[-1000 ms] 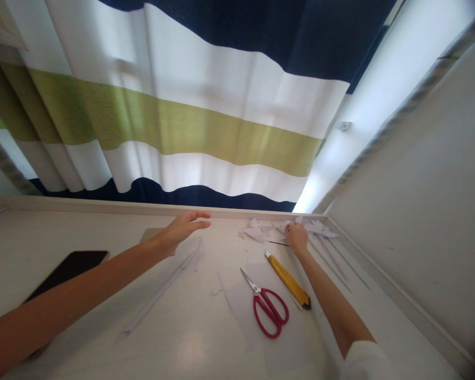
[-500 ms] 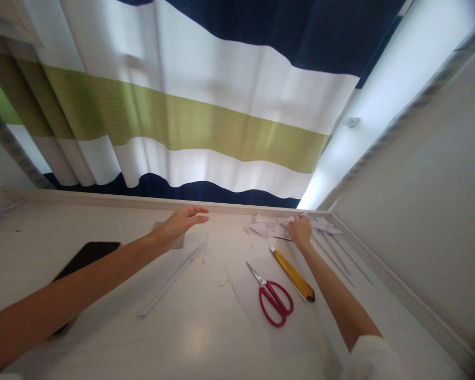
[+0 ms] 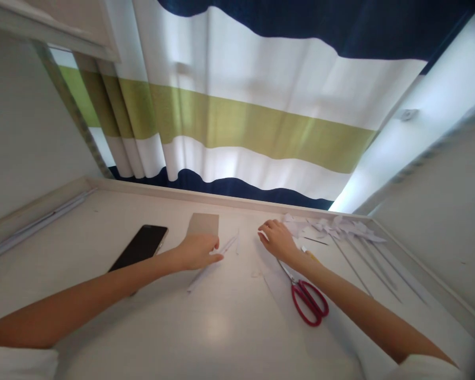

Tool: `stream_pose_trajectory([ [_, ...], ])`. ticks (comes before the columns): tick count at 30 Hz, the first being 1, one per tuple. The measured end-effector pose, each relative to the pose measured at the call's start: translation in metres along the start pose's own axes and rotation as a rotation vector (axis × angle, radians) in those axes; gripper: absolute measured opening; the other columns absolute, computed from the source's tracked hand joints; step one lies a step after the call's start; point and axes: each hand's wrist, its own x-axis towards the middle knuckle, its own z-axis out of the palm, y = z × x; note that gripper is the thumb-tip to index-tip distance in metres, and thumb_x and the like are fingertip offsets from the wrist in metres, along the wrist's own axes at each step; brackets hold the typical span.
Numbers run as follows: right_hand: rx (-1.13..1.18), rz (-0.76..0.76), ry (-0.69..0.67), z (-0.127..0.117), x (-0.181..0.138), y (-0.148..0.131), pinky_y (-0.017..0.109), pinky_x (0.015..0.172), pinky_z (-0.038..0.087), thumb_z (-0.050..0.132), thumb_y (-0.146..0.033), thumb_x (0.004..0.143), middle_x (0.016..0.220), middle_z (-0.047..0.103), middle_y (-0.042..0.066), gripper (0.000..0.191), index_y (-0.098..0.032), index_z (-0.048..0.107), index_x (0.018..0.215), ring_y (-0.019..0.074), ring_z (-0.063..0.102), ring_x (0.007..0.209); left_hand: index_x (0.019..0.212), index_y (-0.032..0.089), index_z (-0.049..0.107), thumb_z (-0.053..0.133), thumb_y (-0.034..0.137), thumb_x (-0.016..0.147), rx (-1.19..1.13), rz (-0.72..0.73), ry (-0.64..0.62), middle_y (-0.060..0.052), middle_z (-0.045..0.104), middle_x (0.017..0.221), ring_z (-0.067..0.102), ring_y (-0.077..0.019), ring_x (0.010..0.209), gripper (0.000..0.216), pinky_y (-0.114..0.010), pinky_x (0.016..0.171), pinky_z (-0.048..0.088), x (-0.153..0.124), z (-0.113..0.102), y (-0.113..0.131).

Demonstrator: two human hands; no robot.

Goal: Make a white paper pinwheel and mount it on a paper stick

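My left hand hangs over a folded white paper strip and the near end of a grey card. Thumb and fingers are apart, and I see nothing between them. Left of the paper scraps, my right hand hovers low over the table with loosely bent, parted fingers and holds nothing visible. Beneath its wrist are the blade tips of red-handled scissors, lying on a white sheet. A yellow utility knife is mostly hidden behind my right forearm.
A black phone lies left of the card, partly under my left forearm. Long thin paper strips rest on the right, and more lie along the left edge. A raised rim borders the table below a striped curtain.
My right hand has left the paper scraps and moved left toward the middle. My left hand has come down nearer the folded strip. The view has turned left.
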Motion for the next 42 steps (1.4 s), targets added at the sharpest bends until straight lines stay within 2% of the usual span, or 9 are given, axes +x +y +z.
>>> stream_pose_trajectory([
  [4,0.057,-0.166,-0.059,0.002,-0.003,-0.028,0.036,0.074,0.047,0.047,-0.029,0.084,0.104,0.054,0.006,0.025,-0.015,0.051,0.104,0.0161,0.055,0.087,0.085,0.011,0.057,0.052,0.042,0.076,0.157,-0.047,-0.047,-0.012,0.059,0.089,0.054,-0.0260,0.089,0.032,-0.044,0.079,0.039,-0.008,0.020,-0.007],
  [8,0.074,-0.229,-0.043,0.008,0.008,-0.047,0.036,0.073,0.047,0.047,-0.029,0.084,0.103,0.054,0.006,0.025,-0.015,0.051,0.104,0.0159,0.055,0.087,0.101,0.013,0.052,0.047,0.034,0.084,0.202,-0.067,-0.105,-0.007,0.055,0.100,0.055,-0.0172,0.088,0.028,-0.038,0.077,0.045,-0.005,0.027,-0.013],
  [11,0.082,-0.259,0.011,0.011,0.017,-0.057,0.036,0.073,0.048,0.047,-0.029,0.084,0.104,0.054,0.006,0.026,-0.016,0.050,0.106,0.0161,0.055,0.087,0.099,0.012,0.053,0.046,0.034,0.084,0.196,-0.067,-0.103,-0.006,0.056,0.097,0.055,-0.0165,0.085,0.027,-0.037,0.075,0.045,-0.008,0.026,-0.015],
  [15,0.113,-0.401,0.101,0.009,0.019,-0.067,0.035,0.074,0.046,0.047,-0.027,0.084,0.100,0.055,0.005,0.022,-0.016,0.052,0.102,0.0162,0.054,0.087,0.086,0.014,0.054,0.038,0.041,0.085,0.161,-0.068,-0.058,-0.008,0.060,0.081,0.057,-0.0213,0.077,0.032,-0.036,0.069,0.043,-0.031,0.018,-0.013],
  [19,0.153,-0.570,0.203,0.003,0.021,-0.077,0.034,0.073,0.040,0.044,-0.020,0.085,0.093,0.060,0.008,0.016,-0.015,0.056,0.095,0.0184,0.051,0.086,0.093,0.015,0.049,0.028,0.040,0.087,0.123,-0.086,-0.057,-0.009,0.062,0.077,0.059,-0.0239,0.072,0.033,-0.033,0.061,0.042,-0.063,0.010,-0.011],
  [25,0.185,-0.834,0.257,-0.007,0.023,-0.087,0.032,0.069,0.036,0.042,-0.018,0.086,0.076,0.062,0.006,0.016,-0.015,0.058,0.082,0.0153,0.051,0.073,0.089,0.013,0.049,0.021,0.038,0.088,0.118,-0.093,-0.157,-0.015,0.061,0.072,0.061,-0.0292,0.068,0.038,-0.037,0.057,0.043,-0.092,0.012,-0.009],
  [29,0.178,-0.970,0.301,-0.010,0.013,-0.084,0.032,0.069,0.038,0.042,-0.011,0.083,0.067,0.060,0.004,0.016,-0.015,0.058,0.084,0.0147,0.051,0.065,0.092,0.013,0.046,0.018,0.033,0.089,0.100,-0.069,-0.226,-0.014,0.061,0.070,0.061,-0.0281,0.064,0.035,-0.035,0.053,0.043,-0.102,0.018,-0.003],
  [37,0.107,-0.993,0.309,-0.028,-0.019,-0.092,0.036,0.075,0.038,0.041,-0.017,0.085,0.083,0.063,0.008,0.021,-0.011,0.055,0.099,0.0180,0.053,0.078,0.090,0.017,0.042,0.016,0.034,0.090,0.018,-0.025,-0.275,-0.008,0.062,0.078,0.062,-0.0233,0.069,0.030,-0.029,0.053,0.041,-0.107,0.028,0.004],
  [42,0.086,-0.939,0.278,-0.031,-0.030,-0.110,0.034,0.063,0.037,0.044,-0.023,0.084,0.060,0.054,0.002,0.015,-0.012,0.055,0.084,0.0138,0.048,0.056,0.090,0.018,0.041,0.013,0.034,0.090,0.006,0.011,-0.324,-0.008,0.062,0.075,0.061,-0.0226,0.066,0.032,-0.028,0.052,0.038,-0.108,0.033,0.009],
])
